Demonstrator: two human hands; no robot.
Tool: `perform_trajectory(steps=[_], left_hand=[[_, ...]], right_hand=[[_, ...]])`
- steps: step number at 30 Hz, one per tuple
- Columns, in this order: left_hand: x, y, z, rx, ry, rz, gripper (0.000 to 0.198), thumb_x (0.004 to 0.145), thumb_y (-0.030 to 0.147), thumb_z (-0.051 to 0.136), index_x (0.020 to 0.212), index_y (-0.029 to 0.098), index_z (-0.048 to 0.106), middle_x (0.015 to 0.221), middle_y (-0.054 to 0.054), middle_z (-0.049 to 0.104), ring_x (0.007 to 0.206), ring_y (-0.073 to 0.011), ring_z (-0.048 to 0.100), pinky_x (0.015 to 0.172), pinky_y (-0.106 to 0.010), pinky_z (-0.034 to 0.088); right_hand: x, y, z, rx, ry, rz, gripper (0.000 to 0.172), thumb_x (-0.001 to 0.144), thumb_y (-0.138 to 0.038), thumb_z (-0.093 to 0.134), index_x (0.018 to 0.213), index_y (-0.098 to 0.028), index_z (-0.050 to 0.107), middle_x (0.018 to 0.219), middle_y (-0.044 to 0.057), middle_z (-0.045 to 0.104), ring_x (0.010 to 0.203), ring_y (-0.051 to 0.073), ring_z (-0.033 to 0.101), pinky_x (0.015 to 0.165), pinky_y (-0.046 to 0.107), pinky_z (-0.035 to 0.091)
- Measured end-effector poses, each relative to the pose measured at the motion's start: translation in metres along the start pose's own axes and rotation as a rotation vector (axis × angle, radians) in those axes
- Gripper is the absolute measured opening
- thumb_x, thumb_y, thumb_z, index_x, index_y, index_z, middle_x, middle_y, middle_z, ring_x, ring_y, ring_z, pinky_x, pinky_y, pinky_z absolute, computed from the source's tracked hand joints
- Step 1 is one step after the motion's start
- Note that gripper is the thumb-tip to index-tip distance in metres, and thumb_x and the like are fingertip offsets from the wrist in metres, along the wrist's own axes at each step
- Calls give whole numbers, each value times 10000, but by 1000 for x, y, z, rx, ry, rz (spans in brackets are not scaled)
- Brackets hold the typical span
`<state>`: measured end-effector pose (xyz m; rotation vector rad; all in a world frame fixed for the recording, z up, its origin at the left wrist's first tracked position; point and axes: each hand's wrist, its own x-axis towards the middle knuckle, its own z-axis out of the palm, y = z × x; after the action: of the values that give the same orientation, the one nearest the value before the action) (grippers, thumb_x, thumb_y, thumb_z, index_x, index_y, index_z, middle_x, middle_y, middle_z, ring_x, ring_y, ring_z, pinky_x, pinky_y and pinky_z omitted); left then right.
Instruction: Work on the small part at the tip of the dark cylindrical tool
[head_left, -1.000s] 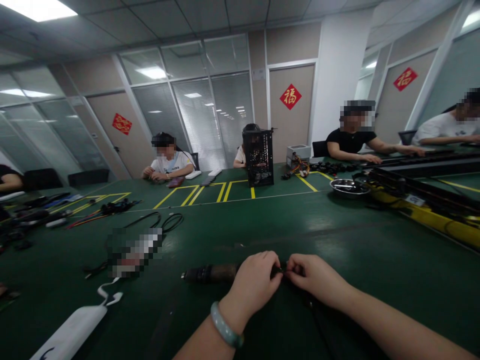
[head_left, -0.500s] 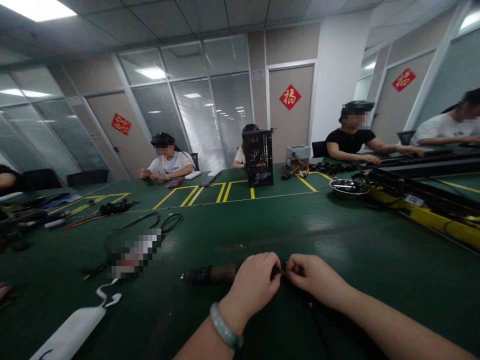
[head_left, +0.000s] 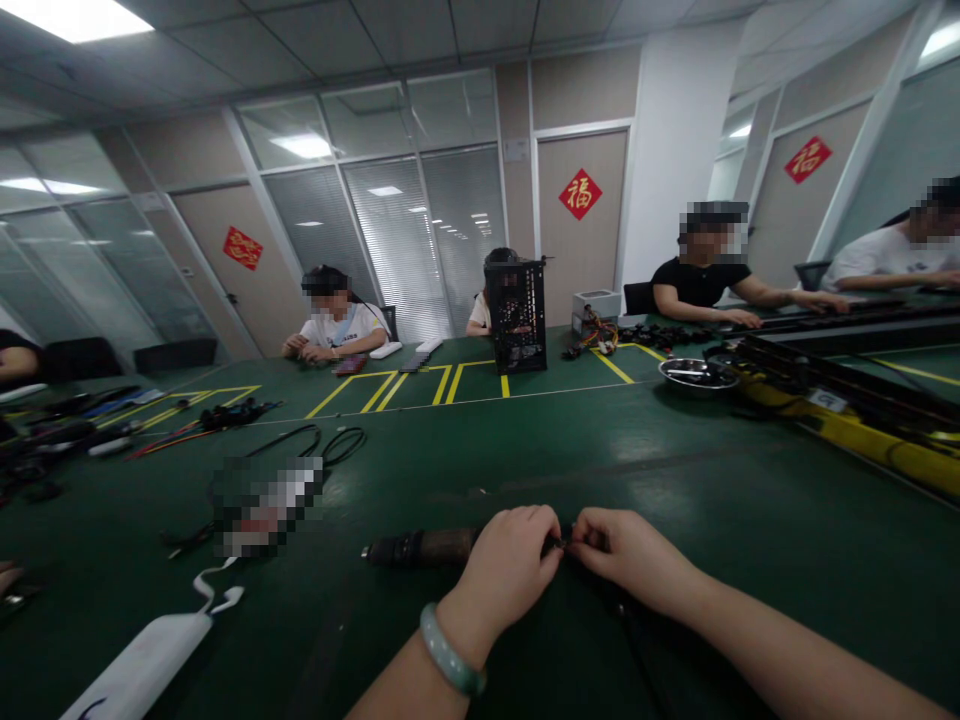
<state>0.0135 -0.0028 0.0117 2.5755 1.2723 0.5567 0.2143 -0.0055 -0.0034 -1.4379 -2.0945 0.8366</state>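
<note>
An electric screwdriver point(head_left: 431, 548) lies on the green table, its metal bit end pointing left. My left hand point(head_left: 506, 560), a pale green bangle at its wrist, covers the rear of the tool, with fingers wrapped round that end. Close against it, my right hand point(head_left: 611, 545) is closed in a pinch at the tool's tail. What sits between its fingertips is small and dark, and I cannot make it out. Below my right hand a thin black cable point(head_left: 622, 607) runs towards the near edge.
A white power bank point(head_left: 139, 665) and a blurred-out device on a cord are at left. Farther back stand a black computer case point(head_left: 517, 318), a power supply point(head_left: 596, 305) and a metal bowl point(head_left: 697, 374). Yellow rails point(head_left: 862, 425) lie at right. Several people sit around the table.
My hands stay in nearly the same place, with only slight finger movement at the tool's tail. At the far left edge, another person's hand has shifted a little.
</note>
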Motion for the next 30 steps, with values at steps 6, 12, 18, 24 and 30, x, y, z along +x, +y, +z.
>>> perform_trajectory(steps=[6,12,18,24,30], left_hand=[[-1,2,-1,5,-16,-13,122,836,175,608,933,227,555,945,15,611,897,-187,568,817,-331,430],[-1,3,-1,18,-21,-40,115,838,176,601,931,219,548,946,6,608,912,-189,573,822,-323,437],[-2,2,-1,-40,20,-44,327,799,176,625,1102,237,516,1090,-17,607,1013,-208,573,900,-340,438],[-4,4,0,-29,63,45,716,748,140,612,1386,258,310,1383,-45,459,1260,-225,441,1057,-368,356],[-3,5,-4,35,130,135,793,744,145,618,1430,258,236,1467,-48,366,1390,-253,259,1159,-469,202]], right_hand=[[-1,-3,0,-43,9,6,94,852,-295,602,827,-220,651,720,-27,647,640,135,586,545,217,368],[-5,-12,-2,-161,150,-96,49,813,-238,623,775,-209,634,865,1,580,744,146,572,638,236,409],[-5,-16,1,-142,195,-134,79,850,-238,594,783,-197,604,1029,28,557,837,160,571,744,270,452],[-2,-19,19,-421,251,-194,45,864,-158,583,847,-200,585,1023,48,626,1063,259,521,973,441,368],[6,-17,21,-611,202,-268,138,895,-129,527,1025,-165,557,1044,88,610,975,250,560,899,382,428]])
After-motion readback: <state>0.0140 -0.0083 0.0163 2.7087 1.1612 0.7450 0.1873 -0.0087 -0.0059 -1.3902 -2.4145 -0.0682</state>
